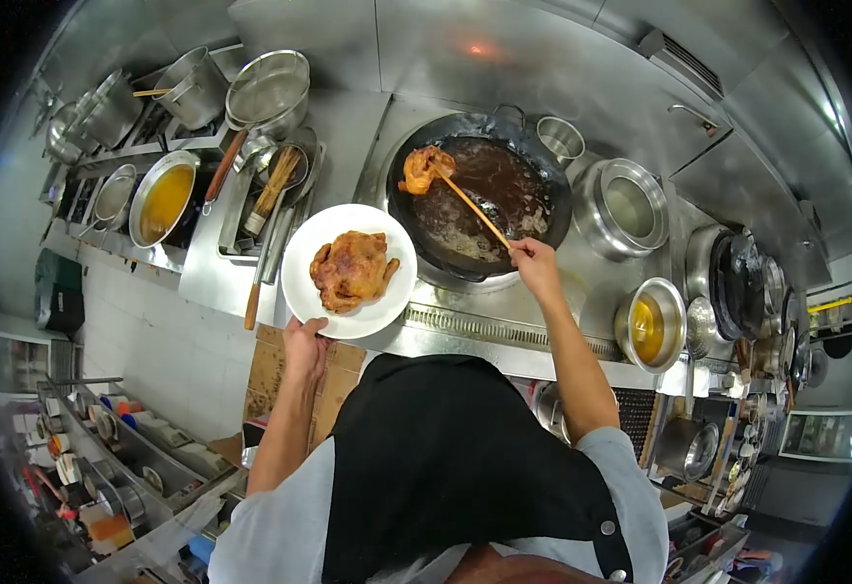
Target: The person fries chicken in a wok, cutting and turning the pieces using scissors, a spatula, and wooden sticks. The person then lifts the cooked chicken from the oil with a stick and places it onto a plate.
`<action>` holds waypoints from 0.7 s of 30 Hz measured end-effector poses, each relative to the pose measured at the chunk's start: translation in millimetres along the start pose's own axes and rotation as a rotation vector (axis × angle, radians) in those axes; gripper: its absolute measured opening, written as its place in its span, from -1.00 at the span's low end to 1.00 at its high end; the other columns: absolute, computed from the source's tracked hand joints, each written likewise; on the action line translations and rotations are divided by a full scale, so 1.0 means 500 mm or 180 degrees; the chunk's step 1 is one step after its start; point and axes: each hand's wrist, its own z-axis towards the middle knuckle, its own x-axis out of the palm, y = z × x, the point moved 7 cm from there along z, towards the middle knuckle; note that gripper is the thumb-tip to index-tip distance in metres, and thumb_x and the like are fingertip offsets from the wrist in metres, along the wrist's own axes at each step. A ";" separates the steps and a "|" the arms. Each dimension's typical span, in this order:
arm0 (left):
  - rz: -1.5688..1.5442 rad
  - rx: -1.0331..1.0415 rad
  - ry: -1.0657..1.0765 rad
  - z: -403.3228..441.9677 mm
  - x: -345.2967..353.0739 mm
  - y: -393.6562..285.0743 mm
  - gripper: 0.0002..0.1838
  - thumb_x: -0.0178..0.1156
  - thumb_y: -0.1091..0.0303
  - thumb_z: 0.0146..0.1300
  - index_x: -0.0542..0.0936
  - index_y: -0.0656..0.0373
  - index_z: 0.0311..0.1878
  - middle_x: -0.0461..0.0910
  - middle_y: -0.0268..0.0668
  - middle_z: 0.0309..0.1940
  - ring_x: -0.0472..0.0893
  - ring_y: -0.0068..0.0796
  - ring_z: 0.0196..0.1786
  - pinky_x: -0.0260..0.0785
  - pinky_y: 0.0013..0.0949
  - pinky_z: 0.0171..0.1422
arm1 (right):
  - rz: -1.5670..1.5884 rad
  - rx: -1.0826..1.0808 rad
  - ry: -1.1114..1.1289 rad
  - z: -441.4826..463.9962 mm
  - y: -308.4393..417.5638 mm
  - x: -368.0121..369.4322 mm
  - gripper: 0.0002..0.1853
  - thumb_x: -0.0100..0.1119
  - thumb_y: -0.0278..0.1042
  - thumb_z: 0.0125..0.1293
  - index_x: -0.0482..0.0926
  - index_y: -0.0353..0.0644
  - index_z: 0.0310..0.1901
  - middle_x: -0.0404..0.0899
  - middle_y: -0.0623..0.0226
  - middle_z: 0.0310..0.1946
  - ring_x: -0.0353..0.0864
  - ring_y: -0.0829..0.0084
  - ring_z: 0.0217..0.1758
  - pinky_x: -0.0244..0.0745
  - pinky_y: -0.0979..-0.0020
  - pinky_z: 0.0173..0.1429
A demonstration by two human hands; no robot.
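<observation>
My left hand (307, 348) is closed on the near rim of a white plate (299, 255). A whole browned fried chicken (352, 271) lies on that plate. In my right hand (535, 265) are long wooden chopsticks (474, 210), slanting left over a large black wok (559, 219); whether one stick or two cannot be made out. At their far tip is a second browned piece of chicken (426, 169), by the wok's left inner wall. Dark oil (484, 185) with pale foam near the lower edge covers the wok's bottom.
Left of the plate, a bamboo brush (275, 185) and ladles rest in a metal tray. A pan of yellow liquid (163, 200) stands farther left. Steel pots (630, 204) and a bowl of oil (648, 326) are to the wok's right. A tap (695, 117) juts from the back wall.
</observation>
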 end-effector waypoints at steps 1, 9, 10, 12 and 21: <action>0.0048 -0.0020 0.0042 0.010 0.000 0.003 -0.53 0.07 0.66 0.30 0.45 0.41 0.30 0.67 -0.03 0.09 0.76 -0.14 -0.02 0.71 -0.13 0.01 | 0.0237 0.0037 -0.0057 -0.012 0.008 0.002 -0.80 0.32 -0.43 0.35 0.79 -0.31 -0.07 0.70 0.34 -0.45 0.61 0.60 -0.40 0.49 0.45 -0.29; -0.0006 -0.0058 0.0362 0.003 0.069 0.001 -0.48 0.03 0.66 0.27 0.42 0.42 0.34 0.62 0.03 0.16 0.73 -0.02 0.10 0.71 0.04 0.07 | 0.1070 0.0163 -0.0346 -0.081 0.050 -0.050 -0.81 0.25 -0.50 0.43 0.76 -0.30 -0.01 0.67 0.45 -0.42 0.53 0.64 -0.44 0.39 0.52 -0.37; 0.0005 -0.0072 0.0387 0.001 0.077 0.002 -0.48 0.03 0.66 0.27 0.42 0.42 0.34 0.62 0.04 0.16 0.73 -0.02 0.10 0.71 0.04 0.08 | 0.1178 0.0206 -0.0358 -0.088 0.054 -0.062 -0.81 0.26 -0.50 0.43 0.76 -0.28 0.00 0.66 0.45 -0.41 0.50 0.67 -0.46 0.36 0.54 -0.38; 0.0013 -0.0114 0.0439 0.005 0.092 -0.004 -0.48 0.02 0.66 0.27 0.42 0.43 0.34 0.62 0.04 0.17 0.73 -0.01 0.10 0.71 0.04 0.08 | 0.1265 0.0259 -0.0401 -0.099 0.064 -0.077 -0.80 0.27 -0.49 0.43 0.76 -0.26 0.01 0.66 0.46 -0.40 0.47 0.69 -0.47 0.32 0.55 -0.40; 0.0108 -0.0183 0.0671 0.049 0.157 0.024 -0.49 0.08 0.66 0.26 0.43 0.45 0.32 0.63 0.03 0.17 0.72 -0.05 0.13 0.70 -0.01 0.13 | 0.0727 0.0290 -0.0686 -0.186 0.045 -0.124 -0.77 0.28 -0.47 0.41 0.76 -0.28 0.04 0.66 0.46 -0.41 0.43 0.72 -0.49 0.27 0.59 -0.43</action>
